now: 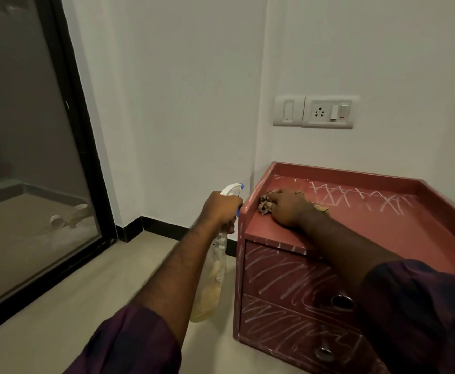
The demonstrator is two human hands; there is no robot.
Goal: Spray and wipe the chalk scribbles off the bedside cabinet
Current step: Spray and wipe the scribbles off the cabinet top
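Observation:
A reddish-brown bedside cabinet with a raised rim and two drawers stands against the white wall. White chalk scribbles cross the back of its top, and more cover both drawer fronts. My right hand lies on a crumpled tan cloth at the top's left front corner and presses it down. My left hand grips the neck of a clear spray bottle with a white and blue trigger head, holding it in the air just left of the cabinet. Yellowish liquid fills the bottle's lower part.
A switch and socket plate is on the wall above the cabinet. A dark-framed glass door takes up the left side. Beige floor spreads in front of the cabinet, with a black skirting along the wall.

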